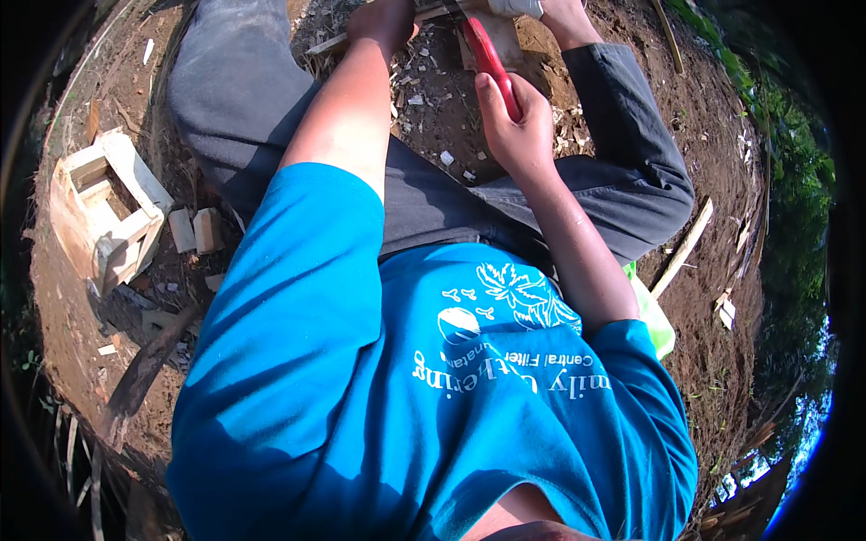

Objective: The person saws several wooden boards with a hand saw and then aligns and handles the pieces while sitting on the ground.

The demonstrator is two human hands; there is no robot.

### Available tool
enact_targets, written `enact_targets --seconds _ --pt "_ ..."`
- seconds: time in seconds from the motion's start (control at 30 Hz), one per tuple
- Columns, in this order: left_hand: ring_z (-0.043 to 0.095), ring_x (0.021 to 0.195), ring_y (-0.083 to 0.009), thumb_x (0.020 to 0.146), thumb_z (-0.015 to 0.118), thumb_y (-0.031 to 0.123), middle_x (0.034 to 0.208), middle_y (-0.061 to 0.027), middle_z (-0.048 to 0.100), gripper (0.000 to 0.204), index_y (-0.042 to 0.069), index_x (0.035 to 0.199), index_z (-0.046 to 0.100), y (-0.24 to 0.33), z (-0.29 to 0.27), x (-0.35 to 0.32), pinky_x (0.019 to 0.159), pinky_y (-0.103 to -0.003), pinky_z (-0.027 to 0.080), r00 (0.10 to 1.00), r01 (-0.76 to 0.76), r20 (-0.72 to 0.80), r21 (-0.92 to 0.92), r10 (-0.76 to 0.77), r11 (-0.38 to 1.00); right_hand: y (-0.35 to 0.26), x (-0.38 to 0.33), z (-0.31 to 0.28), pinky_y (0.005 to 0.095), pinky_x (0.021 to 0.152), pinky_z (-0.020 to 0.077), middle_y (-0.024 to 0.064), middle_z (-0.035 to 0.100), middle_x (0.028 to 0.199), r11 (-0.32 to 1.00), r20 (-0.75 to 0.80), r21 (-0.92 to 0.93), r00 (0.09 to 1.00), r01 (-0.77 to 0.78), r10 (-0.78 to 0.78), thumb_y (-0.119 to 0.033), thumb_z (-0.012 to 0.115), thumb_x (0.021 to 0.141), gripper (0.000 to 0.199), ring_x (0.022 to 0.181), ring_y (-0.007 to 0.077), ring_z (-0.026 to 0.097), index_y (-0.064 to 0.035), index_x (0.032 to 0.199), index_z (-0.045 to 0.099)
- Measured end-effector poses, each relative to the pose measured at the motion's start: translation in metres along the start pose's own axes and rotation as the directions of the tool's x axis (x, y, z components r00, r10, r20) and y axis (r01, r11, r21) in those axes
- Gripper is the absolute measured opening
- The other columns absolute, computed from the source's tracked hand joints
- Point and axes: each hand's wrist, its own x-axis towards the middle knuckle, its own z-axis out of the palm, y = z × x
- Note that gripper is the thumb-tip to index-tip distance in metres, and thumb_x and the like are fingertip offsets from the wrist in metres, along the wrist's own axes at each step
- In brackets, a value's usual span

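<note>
My right hand [520, 126] is closed around the red handle [488, 56] of a bladed tool. Its dark blade [454, 9] runs up out of the top edge, so I cannot tell its full shape. At the upper middle my left hand [383, 24] is closed on a thin wood strip [329, 43], whose pale length shows on both sides of the fist. Blade and strip lie close together at the top; whether they touch I cannot tell. A flat wood piece [505, 41] lies on the ground behind the red handle.
My bent legs in dark trousers [239, 90] frame the work. Wood chips [446, 158] litter the soil between them. On the left stands a small wooden box frame [135, 176] beside short wood blocks [207, 230]. A pale stick [684, 248] and a bright green cloth-like item [657, 316] lie right.
</note>
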Motion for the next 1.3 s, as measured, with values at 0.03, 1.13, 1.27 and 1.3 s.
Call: enact_targets --seconds 0.03,1.13,1.27,1.3 --pt "0.074 0.099 -0.0389 0.09 0.061 0.015 0.104 -0.0209 0.076 0.02 0.009 0.097 0.079 -0.001 0.001 -0.001 0.083 -0.051 0.058 0.999 -0.033 -0.004 0.014 0.033 0.999 0.001 -0.001 0.0 0.0367 0.055 0.0398 0.0086 0.051 0.059 1.0 0.002 -0.008 1.0 0.001 -0.001 -0.033 0.068 0.1 0.039 0.056 0.0156 0.047 -0.0014 0.079 0.06" --pt "0.071 0.099 -0.0432 0.086 0.065 0.016 0.102 -0.0237 0.074 0.016 0.007 0.092 0.076 -0.005 0.001 -0.012 0.083 -0.053 0.057 0.994 -0.09 -0.077 -0.077 0.084 0.993 -0.026 -0.071 -0.049 0.0285 0.052 0.0346 0.0018 0.047 0.06 0.989 0.086 0.019 0.985 -0.148 0.146 -0.025 0.065 0.103 0.033 0.058 0.0063 0.044 -0.0018 0.081 0.058" --pt "0.073 0.093 -0.0426 0.086 0.065 0.018 0.096 -0.0212 0.074 0.015 0.009 0.094 0.075 -0.009 0.022 -0.001 0.078 -0.053 0.058 0.99 -0.101 -0.1 -0.029 0.097 0.994 -0.017 -0.02 -0.013 0.0312 0.051 0.0345 0.0019 0.047 0.057 0.997 0.017 0.015 0.997 -0.08 0.08 -0.027 0.068 0.101 0.04 0.056 0.0076 0.044 -0.0027 0.071 0.055" --pt "0.073 0.091 -0.0423 0.086 0.066 0.018 0.095 -0.0205 0.074 0.014 0.01 0.094 0.074 -0.011 0.026 0.002 0.077 -0.053 0.058 0.99 -0.096 -0.109 -0.02 0.093 0.995 -0.014 0.0 0.003 0.0327 0.051 0.0367 0.0041 0.049 0.057 0.996 0.029 0.043 0.996 -0.084 0.083 -0.03 0.069 0.099 0.042 0.055 0.0098 0.045 -0.002 0.072 0.055"
